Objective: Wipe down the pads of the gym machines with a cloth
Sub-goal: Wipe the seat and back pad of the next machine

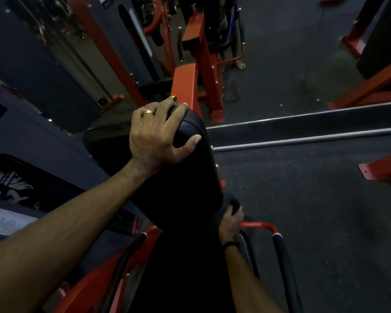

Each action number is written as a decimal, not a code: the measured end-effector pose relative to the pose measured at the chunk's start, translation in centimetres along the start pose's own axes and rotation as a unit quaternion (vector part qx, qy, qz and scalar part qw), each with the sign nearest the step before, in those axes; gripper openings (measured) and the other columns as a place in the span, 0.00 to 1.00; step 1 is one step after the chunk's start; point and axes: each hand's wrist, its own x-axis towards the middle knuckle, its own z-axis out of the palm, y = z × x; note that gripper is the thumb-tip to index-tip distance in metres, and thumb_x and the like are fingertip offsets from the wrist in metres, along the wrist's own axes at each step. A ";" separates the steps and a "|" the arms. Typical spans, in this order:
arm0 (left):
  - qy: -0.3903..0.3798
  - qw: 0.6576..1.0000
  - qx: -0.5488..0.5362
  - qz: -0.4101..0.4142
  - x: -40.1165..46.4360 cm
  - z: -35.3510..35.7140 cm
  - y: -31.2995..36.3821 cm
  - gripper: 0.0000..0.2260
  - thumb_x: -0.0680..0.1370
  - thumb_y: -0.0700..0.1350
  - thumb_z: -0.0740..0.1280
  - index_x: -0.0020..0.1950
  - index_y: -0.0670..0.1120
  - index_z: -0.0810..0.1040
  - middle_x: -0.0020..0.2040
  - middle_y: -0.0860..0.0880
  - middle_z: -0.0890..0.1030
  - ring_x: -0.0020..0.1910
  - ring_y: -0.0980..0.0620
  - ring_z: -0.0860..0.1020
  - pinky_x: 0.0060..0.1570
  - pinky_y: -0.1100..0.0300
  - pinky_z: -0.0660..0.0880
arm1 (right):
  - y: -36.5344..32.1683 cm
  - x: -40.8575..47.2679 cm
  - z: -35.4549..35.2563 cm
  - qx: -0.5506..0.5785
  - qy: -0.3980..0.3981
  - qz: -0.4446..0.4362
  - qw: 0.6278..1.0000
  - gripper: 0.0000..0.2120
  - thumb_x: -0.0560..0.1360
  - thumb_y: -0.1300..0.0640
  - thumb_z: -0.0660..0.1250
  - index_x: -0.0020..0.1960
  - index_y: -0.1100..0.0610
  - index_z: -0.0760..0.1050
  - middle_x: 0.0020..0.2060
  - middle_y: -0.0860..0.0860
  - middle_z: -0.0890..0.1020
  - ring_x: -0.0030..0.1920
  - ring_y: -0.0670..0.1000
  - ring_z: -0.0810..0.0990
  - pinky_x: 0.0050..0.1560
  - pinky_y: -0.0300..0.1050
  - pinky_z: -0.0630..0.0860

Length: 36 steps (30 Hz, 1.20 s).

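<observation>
Two hands worked the long black pad (pixel 185 177) of the red-framed machine (pixel 185 84): the left hand (pixel 156 141) was curled over the pad's far top end, thumb hooked across its face, and the right hand (pixel 229 220) gripped a dark cloth (pixel 229 203) bunched against the pad's right edge lower down. The likeliest fault, as I judged it, was a missed patch: the left palm covered the top corner, so that stretch would stay unwiped unless the grip shifted. The cloth was also hard to tell from the black upholstery in the dim light, and a loose fold could slip from the fingers and drop to the floor (pixel 303 211) beside the black-sleeved handle bar (pixel 284 263). The pad lay in the middle of the view, its long axis running from the person's body away towards the frame, the rounded end pointing forward and slightly left.
</observation>
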 end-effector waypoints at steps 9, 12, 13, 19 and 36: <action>-0.038 0.999 -0.039 -0.007 0.2 -0.4 0.0 0.28 0.79 0.65 0.57 0.63 0.44 0.80 0.58 0.43 0.81 0.50 0.39 0.79 0.49 0.47 0.71 | -14.5 -4.3 1.8 0.083 0.001 -0.326 0.942 0.27 0.74 0.47 0.57 0.65 0.63 0.74 0.57 0.57 0.77 0.58 0.57 0.78 0.56 0.57 0.76; -0.066 0.992 -0.105 -0.028 0.5 -1.2 -0.2 0.31 0.79 0.67 0.55 0.64 0.44 0.79 0.60 0.44 0.80 0.54 0.40 0.79 0.51 0.46 0.72 | -18.6 -6.0 1.8 0.069 -0.001 -0.395 0.916 0.26 0.74 0.47 0.58 0.68 0.57 0.73 0.61 0.49 0.75 0.61 0.50 0.76 0.59 0.48 0.73; -0.072 0.987 -0.139 -0.036 0.6 -1.5 -0.1 0.31 0.78 0.67 0.55 0.64 0.43 0.79 0.61 0.45 0.80 0.55 0.41 0.79 0.52 0.47 0.72 | -19.9 -6.4 1.8 0.051 0.008 -0.418 0.907 0.27 0.74 0.45 0.58 0.69 0.56 0.73 0.60 0.47 0.74 0.61 0.50 0.75 0.58 0.45 0.71; -0.041 0.931 -0.334 -0.140 0.5 -3.1 -0.5 0.38 0.79 0.67 0.56 0.75 0.38 0.65 0.74 0.42 0.69 0.73 0.45 0.69 0.70 0.47 0.66 | -25.5 -8.3 2.3 -0.241 0.074 -0.554 0.793 0.28 0.67 0.42 0.60 0.65 0.52 0.72 0.60 0.57 0.75 0.57 0.62 0.74 0.55 0.60 0.71; 0.077 0.868 -0.339 -0.354 -5.3 -8.5 -11.4 0.26 0.82 0.55 0.57 0.75 0.42 0.65 0.75 0.45 0.69 0.74 0.47 0.69 0.71 0.41 0.66 | -28.3 -17.6 14.9 -0.524 -0.109 -0.650 0.539 0.27 0.76 0.38 0.58 0.72 0.48 0.67 0.63 0.56 0.73 0.62 0.60 0.70 0.58 0.62 0.68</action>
